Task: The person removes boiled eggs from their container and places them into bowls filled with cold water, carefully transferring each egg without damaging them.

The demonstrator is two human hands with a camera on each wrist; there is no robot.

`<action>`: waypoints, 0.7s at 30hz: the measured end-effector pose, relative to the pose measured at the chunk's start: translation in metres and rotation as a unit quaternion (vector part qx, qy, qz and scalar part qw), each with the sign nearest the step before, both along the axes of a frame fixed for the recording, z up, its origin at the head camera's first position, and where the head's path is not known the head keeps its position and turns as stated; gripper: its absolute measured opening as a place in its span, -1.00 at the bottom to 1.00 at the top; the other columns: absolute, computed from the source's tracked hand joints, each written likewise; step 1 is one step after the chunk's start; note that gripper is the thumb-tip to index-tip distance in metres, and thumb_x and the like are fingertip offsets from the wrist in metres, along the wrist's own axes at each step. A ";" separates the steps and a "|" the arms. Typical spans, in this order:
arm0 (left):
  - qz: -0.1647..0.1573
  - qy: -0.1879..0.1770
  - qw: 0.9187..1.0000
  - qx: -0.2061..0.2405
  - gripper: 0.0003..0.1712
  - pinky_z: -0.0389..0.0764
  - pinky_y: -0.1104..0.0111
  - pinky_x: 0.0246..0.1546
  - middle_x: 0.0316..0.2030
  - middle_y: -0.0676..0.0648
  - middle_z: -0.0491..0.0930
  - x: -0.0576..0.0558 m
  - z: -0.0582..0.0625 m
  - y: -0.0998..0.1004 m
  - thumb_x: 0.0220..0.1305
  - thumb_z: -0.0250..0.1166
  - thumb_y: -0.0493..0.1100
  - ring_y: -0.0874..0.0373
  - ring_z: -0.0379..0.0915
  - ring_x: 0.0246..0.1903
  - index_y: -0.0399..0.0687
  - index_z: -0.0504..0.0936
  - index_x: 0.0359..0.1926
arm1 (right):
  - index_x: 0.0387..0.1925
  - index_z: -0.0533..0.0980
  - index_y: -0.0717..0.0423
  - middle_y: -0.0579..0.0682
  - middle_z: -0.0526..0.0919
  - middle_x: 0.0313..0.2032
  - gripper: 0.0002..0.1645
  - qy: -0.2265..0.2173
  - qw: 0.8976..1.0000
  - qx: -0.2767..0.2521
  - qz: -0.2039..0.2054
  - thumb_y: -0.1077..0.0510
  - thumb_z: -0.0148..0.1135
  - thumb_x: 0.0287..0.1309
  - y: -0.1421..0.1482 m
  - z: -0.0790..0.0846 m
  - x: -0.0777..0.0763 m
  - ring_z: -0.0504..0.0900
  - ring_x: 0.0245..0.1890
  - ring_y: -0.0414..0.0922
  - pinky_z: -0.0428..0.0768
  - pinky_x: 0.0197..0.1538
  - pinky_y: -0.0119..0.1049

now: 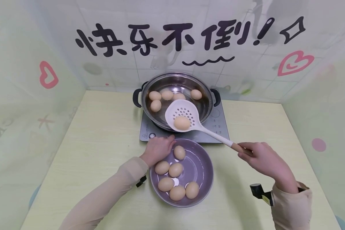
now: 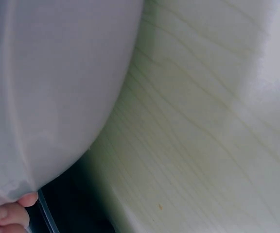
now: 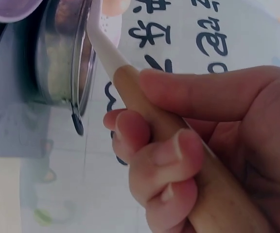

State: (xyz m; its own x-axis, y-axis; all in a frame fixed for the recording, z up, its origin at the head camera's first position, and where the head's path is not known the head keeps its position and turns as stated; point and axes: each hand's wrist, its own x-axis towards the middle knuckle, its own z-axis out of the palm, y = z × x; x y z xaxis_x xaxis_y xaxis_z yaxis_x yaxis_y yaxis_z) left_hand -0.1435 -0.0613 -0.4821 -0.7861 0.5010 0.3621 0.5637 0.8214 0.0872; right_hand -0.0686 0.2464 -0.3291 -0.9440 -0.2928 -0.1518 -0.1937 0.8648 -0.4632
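My right hand [image 1: 263, 159] holds a white slotted skimmer [image 1: 194, 116] by its wooden handle [image 3: 222, 194], thumb on one side and fingers curled round the other. One brown egg [image 1: 182, 123] rests in the skimmer's head, above the near rim of a steel pot [image 1: 187, 83]. Several eggs [image 1: 156, 105] lie inside the pot. In front of it stands a purple bowl [image 1: 195, 163] with several eggs [image 1: 177, 193] in it. My left hand [image 1: 158, 148] grips the bowl's far left rim; fingertips [image 2: 11, 213] show against its outer wall in the left wrist view.
Under the pot is a grey induction cooker [image 1: 218, 119], its near edge close to the bowl. Black side handles [image 1: 137, 97] stick out from the pot. A pale wood-grain table [image 1: 109, 127] carries everything, with printed sheeting [image 1: 172, 60] behind and at both sides.
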 end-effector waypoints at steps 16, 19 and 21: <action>0.005 -0.030 1.000 -0.001 -0.76 0.31 0.21 -0.78 -0.78 -0.02 0.45 0.000 0.002 0.001 0.26 0.10 0.00 -0.03 0.46 -0.74 -0.03 0.39 -0.45 | -0.19 0.54 0.10 -0.30 0.23 -0.74 -0.78 0.023 1.000 -0.009 -0.010 0.24 0.22 0.07 0.041 -0.006 0.039 0.05 -0.76 -0.43 0.15 -0.65 -0.49; 0.005 -0.027 1.000 0.001 -0.76 0.32 0.20 -0.77 -0.78 -0.02 0.46 0.000 0.003 0.001 0.26 0.10 0.00 -0.04 0.46 -0.74 -0.03 0.40 -0.45 | -0.19 0.54 0.08 -0.33 0.22 -0.74 -0.78 0.026 0.999 -0.017 -0.007 0.25 0.23 0.05 0.049 -0.011 0.045 0.04 -0.77 -0.45 0.15 -0.66 -0.49; 0.004 -0.023 1.000 0.003 -0.76 0.32 0.20 -0.78 -0.78 -0.02 0.45 0.000 0.003 0.001 0.26 0.11 0.00 -0.04 0.46 -0.74 -0.03 0.40 -0.45 | -0.21 0.53 0.08 -0.35 0.21 -0.75 -0.78 0.027 0.999 -0.022 -0.005 0.26 0.23 0.04 0.054 -0.013 0.050 0.04 -0.77 -0.46 0.15 -0.66 -0.48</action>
State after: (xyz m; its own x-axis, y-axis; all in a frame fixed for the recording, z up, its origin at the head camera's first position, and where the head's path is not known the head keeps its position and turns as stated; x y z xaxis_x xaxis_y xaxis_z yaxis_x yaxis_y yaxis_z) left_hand -0.1435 -0.0599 -0.4790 -0.8063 0.4921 0.3282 0.5518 0.8256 0.1177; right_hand -0.0190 0.3003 -0.3422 -0.9535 -0.2884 -0.0881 -0.2106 0.8461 -0.4897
